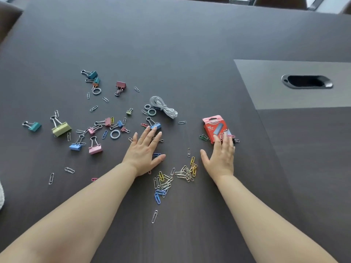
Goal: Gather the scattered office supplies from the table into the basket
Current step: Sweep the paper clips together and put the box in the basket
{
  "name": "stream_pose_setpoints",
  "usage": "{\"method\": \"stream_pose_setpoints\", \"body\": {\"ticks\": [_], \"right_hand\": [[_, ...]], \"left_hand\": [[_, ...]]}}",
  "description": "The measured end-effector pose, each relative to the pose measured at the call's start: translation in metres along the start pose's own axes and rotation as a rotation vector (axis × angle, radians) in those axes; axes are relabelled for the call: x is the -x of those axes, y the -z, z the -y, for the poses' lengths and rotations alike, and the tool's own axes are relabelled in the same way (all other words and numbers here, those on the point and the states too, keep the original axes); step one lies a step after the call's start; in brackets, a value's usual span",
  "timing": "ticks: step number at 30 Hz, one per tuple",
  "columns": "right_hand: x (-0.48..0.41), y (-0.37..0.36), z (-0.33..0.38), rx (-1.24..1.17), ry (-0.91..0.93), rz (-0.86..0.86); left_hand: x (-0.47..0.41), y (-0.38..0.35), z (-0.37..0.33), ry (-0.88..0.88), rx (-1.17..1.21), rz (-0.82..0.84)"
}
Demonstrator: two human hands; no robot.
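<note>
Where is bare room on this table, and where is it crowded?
Bare: table beyond the teal binder clips and white cord; right of the red staple box. Crowded: left of the left hand, and between it and the right hand.

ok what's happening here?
A person has both hands flat and open on the table. The left hand's fingertips reach a blue clip. The right hand's fingers lie on the red box's near end. A heap of paper clips sits between the hands. Binder clips and a cord lie scattered further out. Nothing is held, and no basket is in view.
</note>
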State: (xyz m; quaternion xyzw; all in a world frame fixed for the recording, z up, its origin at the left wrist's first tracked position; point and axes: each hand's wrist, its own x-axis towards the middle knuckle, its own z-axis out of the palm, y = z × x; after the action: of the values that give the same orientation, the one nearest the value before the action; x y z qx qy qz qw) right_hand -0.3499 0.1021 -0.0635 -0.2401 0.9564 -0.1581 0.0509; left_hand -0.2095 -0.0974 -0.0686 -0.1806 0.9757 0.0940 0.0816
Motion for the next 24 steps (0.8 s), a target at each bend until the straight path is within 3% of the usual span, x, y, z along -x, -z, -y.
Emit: {"method": "stream_pose_setpoints", "body": {"ticks": [6,12,18,24], "right_hand": [[-0.042,0.007,-0.012,0.004,-0.125,0.073],[-0.042,-0.006,-0.006,0.001,-0.079,-0.067],[-0.037,-0.011,-0.007,0.001,-0.003,-0.069],[-0.021,-0.001,0.004,-0.013,0.026,-0.035]], "left_hand": [[-0.041,0.010,-0.013,-0.053,-0.022,0.026],[-0.080,0.026,-0.001,-0.139,0.044,-0.306],[-0.115,0.041,0.011,-0.075,-0.092,-0.143],[-0.101,0.038,0.010,-0.107,-0.097,-0.271]]}}
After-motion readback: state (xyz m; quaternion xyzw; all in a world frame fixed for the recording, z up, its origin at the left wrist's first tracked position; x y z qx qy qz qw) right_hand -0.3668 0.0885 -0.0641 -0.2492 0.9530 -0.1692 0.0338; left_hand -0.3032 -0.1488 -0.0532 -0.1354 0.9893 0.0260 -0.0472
